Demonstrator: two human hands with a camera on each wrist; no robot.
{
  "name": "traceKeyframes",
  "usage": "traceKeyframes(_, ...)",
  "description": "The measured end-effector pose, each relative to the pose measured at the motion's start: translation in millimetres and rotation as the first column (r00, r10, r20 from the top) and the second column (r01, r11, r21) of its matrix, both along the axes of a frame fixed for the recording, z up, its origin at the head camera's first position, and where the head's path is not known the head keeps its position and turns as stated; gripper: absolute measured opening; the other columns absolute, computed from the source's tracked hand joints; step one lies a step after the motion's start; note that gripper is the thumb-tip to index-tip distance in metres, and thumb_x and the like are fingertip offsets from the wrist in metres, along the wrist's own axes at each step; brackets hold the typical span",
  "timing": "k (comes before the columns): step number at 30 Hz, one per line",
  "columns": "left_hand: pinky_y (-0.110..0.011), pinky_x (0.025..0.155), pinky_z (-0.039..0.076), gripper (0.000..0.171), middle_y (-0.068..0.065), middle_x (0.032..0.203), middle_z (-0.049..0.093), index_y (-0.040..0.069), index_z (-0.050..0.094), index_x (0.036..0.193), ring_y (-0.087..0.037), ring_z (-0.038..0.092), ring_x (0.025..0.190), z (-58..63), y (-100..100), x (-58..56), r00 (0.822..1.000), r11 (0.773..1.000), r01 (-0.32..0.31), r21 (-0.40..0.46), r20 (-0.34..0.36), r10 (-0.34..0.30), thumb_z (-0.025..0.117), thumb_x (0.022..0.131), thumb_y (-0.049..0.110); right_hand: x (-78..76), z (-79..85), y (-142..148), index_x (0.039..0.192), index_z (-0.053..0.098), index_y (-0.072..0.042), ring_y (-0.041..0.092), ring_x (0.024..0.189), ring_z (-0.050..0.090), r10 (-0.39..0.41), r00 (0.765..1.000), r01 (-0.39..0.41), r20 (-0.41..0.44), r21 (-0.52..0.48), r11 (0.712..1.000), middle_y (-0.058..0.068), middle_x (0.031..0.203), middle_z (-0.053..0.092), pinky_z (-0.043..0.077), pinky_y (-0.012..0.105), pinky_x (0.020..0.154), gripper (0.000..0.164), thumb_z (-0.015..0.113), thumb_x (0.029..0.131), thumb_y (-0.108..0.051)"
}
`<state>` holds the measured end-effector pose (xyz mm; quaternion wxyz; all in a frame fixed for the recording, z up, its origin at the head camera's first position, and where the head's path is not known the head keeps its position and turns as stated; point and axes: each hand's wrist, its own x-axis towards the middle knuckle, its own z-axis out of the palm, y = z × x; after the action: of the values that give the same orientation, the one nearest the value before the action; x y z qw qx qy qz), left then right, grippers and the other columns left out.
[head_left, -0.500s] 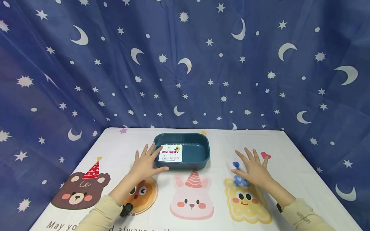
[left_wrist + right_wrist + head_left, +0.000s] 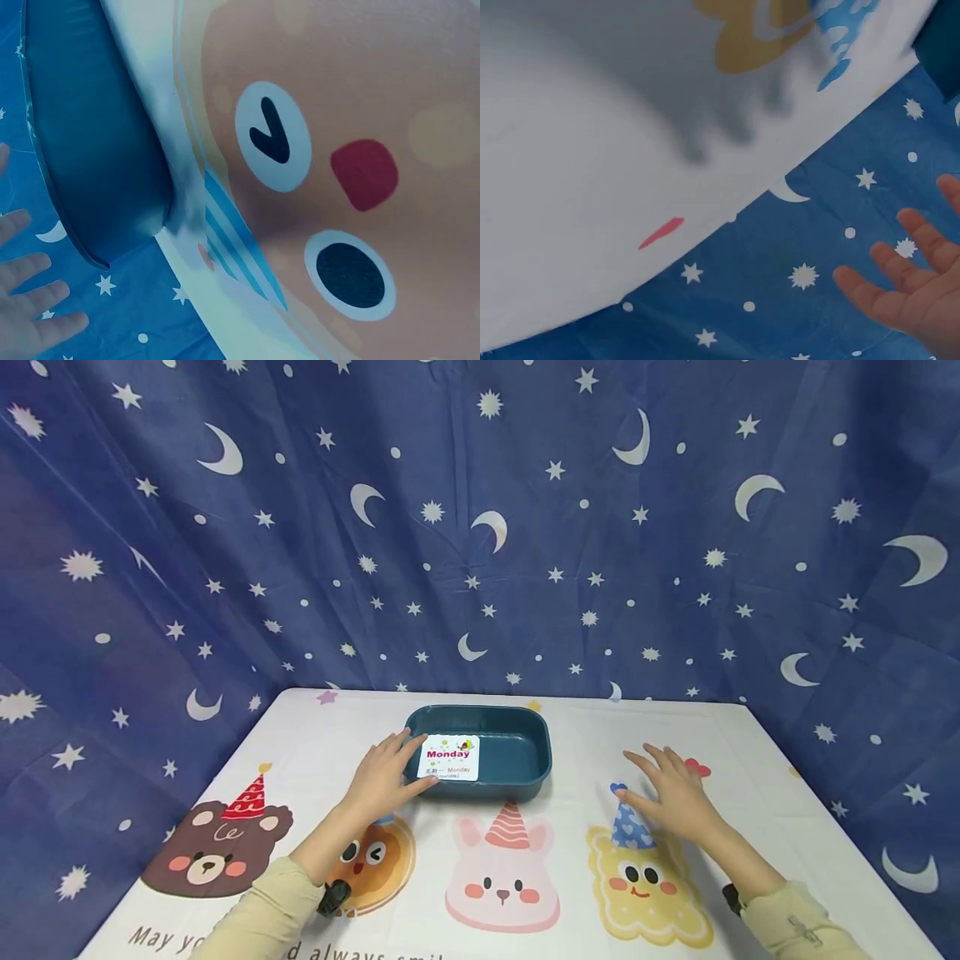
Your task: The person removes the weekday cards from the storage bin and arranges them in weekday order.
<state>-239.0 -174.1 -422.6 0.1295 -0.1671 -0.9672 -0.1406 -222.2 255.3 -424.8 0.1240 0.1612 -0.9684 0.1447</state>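
A dark teal rectangular bin [image 2: 525, 789] stands toward the back of the table. At its front left, inside the rim, is a white card [image 2: 453, 768] printed with "Monday" in pink. My left hand [image 2: 378, 781] hovers at the bin's left end, fingers extended and thumb reaching along the front wall; the left wrist view shows its fingers [image 2: 30, 270] spread, holding nothing. Well to the right of the bin, my right hand [image 2: 678, 797] is held over the tablecloth with fingers extended and nothing in it. Its shadow falls on the cloth in the right wrist view.
The white tablecloth [image 2: 585, 727] bears printed cartoon figures, among them a bear [image 2: 206, 852], a rabbit [image 2: 502, 885] and a yellow biscuit [image 2: 648, 910]. A dark blue curtain [image 2: 450, 468] with white moons and stars hangs behind the table and along both sides.
The head view has shifted slightly, so the scene sits a little further right. Fingers of both hands have drawn somewhat closer together. The bin and card keep their places on the table.
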Motion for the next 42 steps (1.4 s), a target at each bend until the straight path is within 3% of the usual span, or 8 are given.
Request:
traceKeyframes(5, -0.055, 0.101, 0.041, 0.053, -0.022, 0.136, 0.05, 0.007, 0.057, 0.127, -0.041, 0.046, 0.125, 2.4, 4.0, -1.8, 1.0, 0.999, 0.02, 0.048, -0.021, -0.019, 0.067, 0.086, 0.038, 1.6, 1.7, 1.6, 0.123, 0.058, -0.001, 0.052, 0.118, 0.046, 0.073, 0.996, -0.075, -0.047, -0.041, 0.996, 0.029, 0.126, 0.054, 0.036, 0.068, 0.094, 0.046, 0.068, 0.085, -0.025)
traceKeyframes(13, -0.049, 0.086, 0.051, 0.036, -0.01, 0.114, 0.068, 0.01, 0.067, 0.114, -0.032, 0.063, 0.105, 9.2, 11.9, -5.8, 0.998, 0.992, 0.015, 0.122, -0.055, -0.009, 0.064, 0.089, 0.036, -1.0, 3.5, 2.6, 0.117, 0.061, 0.002, 0.044, 0.111, 0.056, 0.043, 0.999, -0.044, -0.007, -0.109, 0.993, 0.024, 0.118, 0.062, 0.045, 0.057, 0.094, 0.038, 0.068, 0.086, -0.018)
traceKeyframes(23, -0.048, 0.085, 0.051, 0.029, -0.008, 0.108, 0.071, 0.009, 0.07, 0.107, -0.03, 0.065, 0.101, 12.3, 13.3, -1.2, 0.999, 0.976, 0.019, 0.215, -0.053, -0.007, 0.066, 0.088, 0.031, -3.1, 7.7, -13.6, 0.114, 0.063, -0.001, 0.033, 0.089, 0.064, 0.009, 1.0, -0.006, 0.022, -0.137, 0.991, 0.018, 0.102, 0.068, 0.055, 0.044, 0.073, 0.033, 0.065, 0.088, -0.021)
traceKeyframes(27, -0.044, 0.076, 0.052, 0.032, -0.011, 0.109, 0.068, 0.008, 0.067, 0.114, -0.028, 0.063, 0.087, 12.0, 7.0, -0.7, 0.999, 0.955, -0.014, 0.296, -0.038, 0.026, 0.064, 0.089, 0.028, -3.8, 10.2, -25.0, 0.113, 0.064, -0.002, 0.03, 0.086, 0.064, 0.023, 1.0, -0.024, -0.008, -0.164, 0.986, 0.015, 0.1, 0.069, 0.053, 0.038, 0.067, 0.03, 0.064, 0.089, -0.021)
traceKeyframes(30, -0.044, 0.078, 0.053, 0.035, -0.015, 0.116, 0.065, 0.006, 0.063, 0.12, -0.03, 0.063, 0.09, 10.4, -0.3, -1.8, 0.999, 0.923, -0.051, 0.382, 0.006, 0.053, 0.063, 0.091, 0.026, -3.7, 12.2, -34.5, 0.112, 0.064, -0.003, 0.029, 0.089, 0.064, 0.042, 0.999, -0.045, -0.022, -0.184, 0.982, 0.013, 0.101, 0.07, 0.053, 0.038, 0.068, 0.029, 0.064, 0.089, -0.02)
traceKeyframes(34, -0.048, 0.089, 0.051, 0.039, -0.018, 0.126, 0.06, 0.004, 0.057, 0.126, -0.036, 0.061, 0.107, 5.7, -9.9, -5.0, 0.994, 0.866, -0.108, 0.488, 0.081, 0.078, 0.061, 0.092, 0.023, -4.0, 15.1, -47.0, 0.114, 0.063, -0.003, 0.03, 0.092, 0.064, 0.071, 0.997, -0.076, -0.033, -0.203, 0.976, 0.014, 0.103, 0.069, 0.055, 0.041, 0.073, 0.03, 0.064, 0.089, -0.02)
traceKeyframes(39, -0.047, 0.089, 0.051, 0.041, -0.023, 0.129, 0.056, 0.002, 0.051, 0.132, -0.039, 0.06, 0.109, -1.0, -19.3, -9.2, 0.972, 0.807, -0.209, 0.553, 0.212, 0.106, 0.055, 0.096, 0.021, -6.4, 18.2, -63.9, 0.121, 0.058, -0.003, 0.029, 0.089, 0.065, 0.094, 0.995, -0.097, -0.027, -0.244, 0.965, 0.015, 0.101, 0.069, 0.055, 0.042, 0.075, 0.037, 0.065, 0.088, -0.017)
traceKeyframes(42, -0.045, 0.089, 0.052, 0.043, -0.027, 0.129, 0.054, -0.001, 0.045, 0.136, -0.041, 0.058, 0.111, -3.3, -21.8, -15.8, 0.941, 0.728, -0.283, 0.625, 0.329, 0.084, 0.048, 0.099, 0.02, -7.9, 19.4, -74.9, 0.123, 0.057, -0.004, 0.028, 0.089, 0.065, 0.113, 0.993, -0.113, -0.014, -0.266, 0.957, 0.015, 0.101, 0.068, 0.055, 0.041, 0.077, 0.038, 0.065, 0.088, -0.017)
